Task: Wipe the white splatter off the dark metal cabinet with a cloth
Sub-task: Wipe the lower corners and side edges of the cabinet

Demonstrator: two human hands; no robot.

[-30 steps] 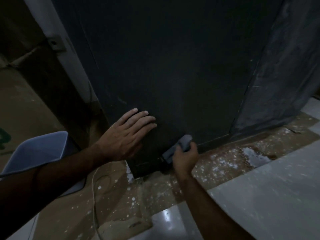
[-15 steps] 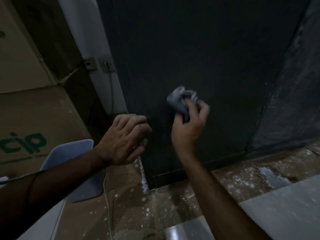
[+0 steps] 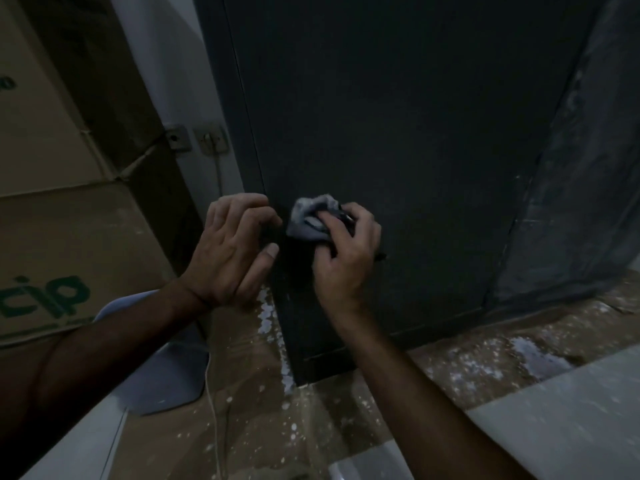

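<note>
The dark metal cabinet [image 3: 398,140] fills the middle of the view, standing on the floor. My right hand [image 3: 343,258] grips a crumpled grey cloth [image 3: 310,216] and presses it against the cabinet's front near its left corner. My left hand [image 3: 235,244] sits just left of the cloth, its fingers curled over the cabinet's corner edge. A line of white splatter [image 3: 268,311] runs down along the cabinet's lower left edge to the floor. The dim light hides any fine specks on the cabinet face.
Cardboard boxes [image 3: 62,237] with green lettering stack at the left. A pale blue plastic seat [image 3: 166,372] and a thin white cable [image 3: 213,410] lie below my left arm. The floor covering [image 3: 467,362] is paint-spattered, beside a pale tile [image 3: 571,410]. Wall sockets [image 3: 211,140] sit left of the cabinet.
My right hand has lifted the cloth from the cabinet's base up its front, then left toward the corner. My left hand went from flat on the cabinet to curled at its edge.
</note>
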